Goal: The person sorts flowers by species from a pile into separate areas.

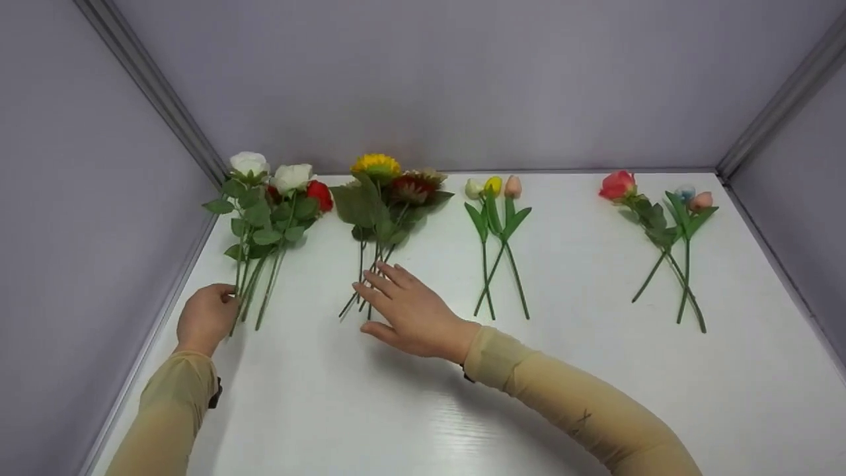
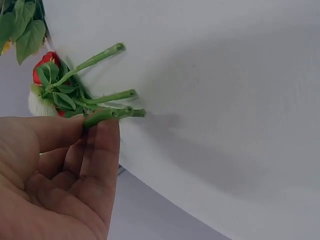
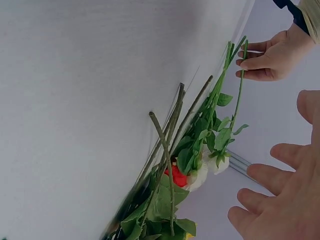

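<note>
At the left of the table, my left hand (image 1: 206,319) pinches the green stem of a white rose (image 1: 249,164) between thumb and fingers. In the left wrist view that stem (image 2: 100,117) sits at the fingertips, with other stem ends close by. Another white rose (image 1: 292,177) and a red rose (image 1: 320,196) lie beside it. My right hand (image 1: 416,311) is spread with straight fingers above the lower stems of a bunch with a yellow sunflower (image 1: 375,166) and a dark red flower (image 1: 414,188). The right wrist view shows the palm apart from those stems (image 3: 167,135).
Right of the bunch lie three tulips, among them a yellow tulip (image 1: 493,185) and a peach tulip (image 1: 513,186). Farther right, a pink rose (image 1: 618,186) crosses stems with another peach tulip (image 1: 702,201) and a bluish one. Grey panels (image 1: 456,86) wall in the white table (image 1: 581,357).
</note>
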{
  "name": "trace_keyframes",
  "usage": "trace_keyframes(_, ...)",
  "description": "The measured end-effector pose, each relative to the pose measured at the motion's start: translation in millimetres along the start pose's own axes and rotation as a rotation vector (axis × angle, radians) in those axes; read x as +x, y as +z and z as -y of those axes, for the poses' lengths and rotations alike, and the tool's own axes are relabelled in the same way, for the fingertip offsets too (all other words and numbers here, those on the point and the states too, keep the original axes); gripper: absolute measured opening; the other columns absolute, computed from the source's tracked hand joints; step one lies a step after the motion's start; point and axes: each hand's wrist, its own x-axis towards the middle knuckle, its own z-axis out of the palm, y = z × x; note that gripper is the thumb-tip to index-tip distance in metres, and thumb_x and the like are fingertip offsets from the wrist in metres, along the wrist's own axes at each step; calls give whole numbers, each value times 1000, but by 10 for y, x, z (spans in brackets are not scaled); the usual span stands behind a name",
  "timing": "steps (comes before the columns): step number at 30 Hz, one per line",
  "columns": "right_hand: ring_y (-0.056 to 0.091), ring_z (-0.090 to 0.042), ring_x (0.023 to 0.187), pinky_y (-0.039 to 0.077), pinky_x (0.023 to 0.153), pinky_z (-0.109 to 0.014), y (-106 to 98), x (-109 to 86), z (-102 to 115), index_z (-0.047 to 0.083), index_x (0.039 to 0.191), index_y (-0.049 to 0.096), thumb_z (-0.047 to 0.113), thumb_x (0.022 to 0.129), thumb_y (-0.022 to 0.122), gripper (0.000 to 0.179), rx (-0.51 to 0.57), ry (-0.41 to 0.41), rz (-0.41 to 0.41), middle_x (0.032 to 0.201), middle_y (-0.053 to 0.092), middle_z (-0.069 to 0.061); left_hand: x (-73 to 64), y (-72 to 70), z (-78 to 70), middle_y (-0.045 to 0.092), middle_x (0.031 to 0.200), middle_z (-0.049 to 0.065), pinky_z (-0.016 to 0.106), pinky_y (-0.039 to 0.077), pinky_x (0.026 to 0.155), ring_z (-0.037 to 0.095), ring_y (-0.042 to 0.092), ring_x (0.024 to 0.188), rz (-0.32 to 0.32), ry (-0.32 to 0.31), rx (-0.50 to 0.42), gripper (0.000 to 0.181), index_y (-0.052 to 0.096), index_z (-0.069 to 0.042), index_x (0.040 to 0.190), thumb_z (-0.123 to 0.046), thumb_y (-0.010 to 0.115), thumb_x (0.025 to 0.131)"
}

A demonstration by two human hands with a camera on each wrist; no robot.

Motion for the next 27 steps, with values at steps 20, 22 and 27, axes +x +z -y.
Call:
trace_keyframes(20,16,-32,155,12,125,-44,128,-84,-103,16,163,30,55,108,38,68,-18,27,63,165,30,-12,-1,139,-31,61,112,32,52,53,78,41,61,96,-33,95,110,40,57,16,133,-8,57,102)
trace_keyframes(22,16,-31,155,12,125,-43,129,-89,-116,17,163,30,56,108,39,68,-21,31,73,165,30,-12,-1,139,-43,61,115,32,55,53,80,45,61,100,-52,96,110,41,56,15,134,-10,58,102)
trace_keyframes(27,15,-32,155,11,125,-44,109,-108,-166,17,163,29,55,108,39,68,-18,50,98,166,29,-12,-17,175,-114,53,127,36,64,48,88,54,54,113,-152,153,90,47,52,11,141,-14,61,102)
